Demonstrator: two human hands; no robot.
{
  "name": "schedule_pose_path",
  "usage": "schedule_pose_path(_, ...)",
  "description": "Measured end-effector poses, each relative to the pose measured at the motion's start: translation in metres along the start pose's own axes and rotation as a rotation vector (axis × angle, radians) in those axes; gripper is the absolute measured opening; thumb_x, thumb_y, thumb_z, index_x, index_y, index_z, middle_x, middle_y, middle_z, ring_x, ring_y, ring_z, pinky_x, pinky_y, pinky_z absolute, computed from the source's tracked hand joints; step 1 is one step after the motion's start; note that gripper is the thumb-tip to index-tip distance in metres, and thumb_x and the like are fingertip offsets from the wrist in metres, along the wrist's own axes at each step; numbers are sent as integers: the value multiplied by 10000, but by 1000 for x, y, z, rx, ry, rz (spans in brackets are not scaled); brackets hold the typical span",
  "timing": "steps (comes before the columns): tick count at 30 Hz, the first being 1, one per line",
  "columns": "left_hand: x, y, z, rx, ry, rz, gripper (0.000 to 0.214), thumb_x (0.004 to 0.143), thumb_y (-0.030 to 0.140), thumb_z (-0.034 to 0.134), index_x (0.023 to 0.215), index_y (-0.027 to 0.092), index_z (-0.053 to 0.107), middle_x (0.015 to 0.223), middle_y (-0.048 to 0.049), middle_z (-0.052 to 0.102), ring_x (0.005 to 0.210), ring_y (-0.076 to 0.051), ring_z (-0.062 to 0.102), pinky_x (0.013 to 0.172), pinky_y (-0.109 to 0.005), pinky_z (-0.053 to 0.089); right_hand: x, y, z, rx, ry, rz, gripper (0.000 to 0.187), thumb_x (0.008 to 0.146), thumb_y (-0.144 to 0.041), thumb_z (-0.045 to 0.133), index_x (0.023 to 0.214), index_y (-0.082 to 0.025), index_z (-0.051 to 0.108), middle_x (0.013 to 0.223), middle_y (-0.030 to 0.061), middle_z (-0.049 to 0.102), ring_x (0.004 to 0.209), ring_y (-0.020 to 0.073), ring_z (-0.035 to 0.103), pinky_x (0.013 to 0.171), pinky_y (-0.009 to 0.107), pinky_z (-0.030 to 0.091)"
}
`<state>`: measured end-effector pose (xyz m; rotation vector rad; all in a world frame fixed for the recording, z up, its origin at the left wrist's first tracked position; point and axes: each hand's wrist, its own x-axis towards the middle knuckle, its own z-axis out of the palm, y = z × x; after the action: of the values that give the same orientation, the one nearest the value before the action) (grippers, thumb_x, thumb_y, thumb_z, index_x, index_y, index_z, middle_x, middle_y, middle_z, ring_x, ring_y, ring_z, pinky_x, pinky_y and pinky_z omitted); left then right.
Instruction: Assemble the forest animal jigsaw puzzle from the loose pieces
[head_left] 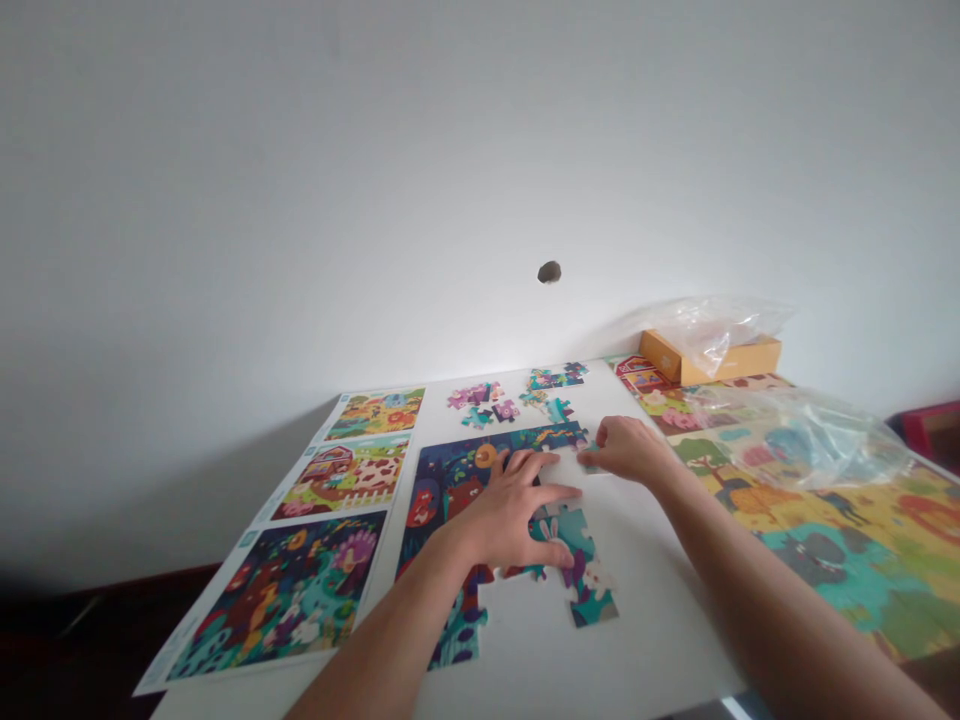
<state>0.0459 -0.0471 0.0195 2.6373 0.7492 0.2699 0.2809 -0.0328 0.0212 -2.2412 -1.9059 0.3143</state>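
A partly built dark-blue jigsaw puzzle (450, 490) lies on the white table (660, 600). My left hand (514, 515) rests flat on it with fingers spread, open, touching the joined pieces near a rabbit section (581, 560). My right hand (630, 450) is just beyond, fingers curled down and pinching a small teal piece (589, 462) at the puzzle's upper right edge. Loose pieces (517, 400) lie scattered further back.
A sheet of three reference pictures (330, 530) lies at left. A large finished colourful puzzle (825, 510) covers the right, with clear plastic bags (795, 430) and an orange box (705, 355) on it. A white wall stands behind.
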Motion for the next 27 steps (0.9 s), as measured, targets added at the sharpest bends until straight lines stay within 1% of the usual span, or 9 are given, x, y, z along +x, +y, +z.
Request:
schedule_pose_path(2, 0, 0, 0, -1, -5, 11, 614, 670, 676, 695, 1222, 416, 626, 1466, -39, 367, 1330, -342, 292, 1119, -554, 227, -1, 1, -1, -11, -37, -16, 421, 650, -559, 701, 841, -184, 694, 849, 109, 715, 834, 252, 656, 657, 293, 411)
schedule_pose_path(4, 0, 0, -1, -7, -12, 17, 569, 678, 662, 699, 1193, 428, 643, 1471, -28, 361, 1332, -344, 287, 1119, -556, 222, -1, 3, -3, -10, -62, -8, 420, 634, -556, 725, 824, -183, 697, 823, 102, 715, 799, 238, 658, 630, 285, 406)
schedule_pose_path(7, 1, -1, -1, -18, -15, 18, 564, 678, 646, 711, 1193, 425, 645, 1475, -25, 358, 1334, -345, 285, 1119, -551, 222, 1, 5, -5, 1, -104, -6, 421, 600, -567, 754, 757, -180, 702, 741, 91, 706, 752, 226, 659, 589, 273, 396)
schedule_pose_path(11, 1, -1, -2, -26, -10, 18, 564, 670, 632, 725, 1186, 414, 652, 1471, -24, 367, 1328, -343, 291, 1115, -538, 236, 1, 7, -6, 21, -140, -45, 411, 579, -567, 765, 696, -179, 698, 646, 66, 676, 676, 208, 645, 539, 264, 370)
schedule_pose_path(16, 1, 1, -2, -27, -5, 12, 576, 655, 630, 738, 1181, 408, 656, 1463, -27, 380, 1322, -356, 295, 1117, -559, 216, 0, 5, -7, 65, -181, -89, 296, 599, -466, 768, 683, -191, 696, 620, 31, 658, 660, 179, 624, 537, 246, 357)
schedule_pose_path(18, 1, 1, -3, -24, -2, 14, 570, 655, 627, 739, 1174, 405, 661, 1459, -29, 383, 1316, -356, 301, 1115, -559, 218, 0, 3, -6, 72, -157, -101, 267, 592, -416, 771, 728, -197, 702, 668, 27, 670, 691, 178, 621, 561, 242, 368)
schedule_pose_path(21, 1, 2, -3, -25, 1, 19, 568, 656, 627, 738, 1172, 402, 663, 1453, -31, 386, 1307, -349, 311, 1110, -543, 235, -1, 1, -5, 62, -99, -120, 277, 589, -387, 763, 783, -198, 706, 727, 35, 682, 727, 188, 620, 598, 247, 379)
schedule_pose_path(25, 2, 1, -3, -20, 2, 18, 569, 655, 629, 737, 1172, 404, 661, 1451, -29, 386, 1305, -349, 308, 1111, -545, 235, -1, -5, -2, 69, -89, -178, 165, 640, -322, 703, 748, -198, 703, 714, 30, 684, 701, 177, 616, 608, 247, 374)
schedule_pose_path(27, 1, 1, -3, -19, 2, 17, 568, 659, 623, 738, 1177, 401, 659, 1448, -35, 383, 1304, -346, 308, 1107, -542, 244, -1, -8, 2, 82, -67, -202, 143, 658, -308, 681, 746, -197, 700, 709, 27, 684, 700, 172, 616, 613, 243, 374)
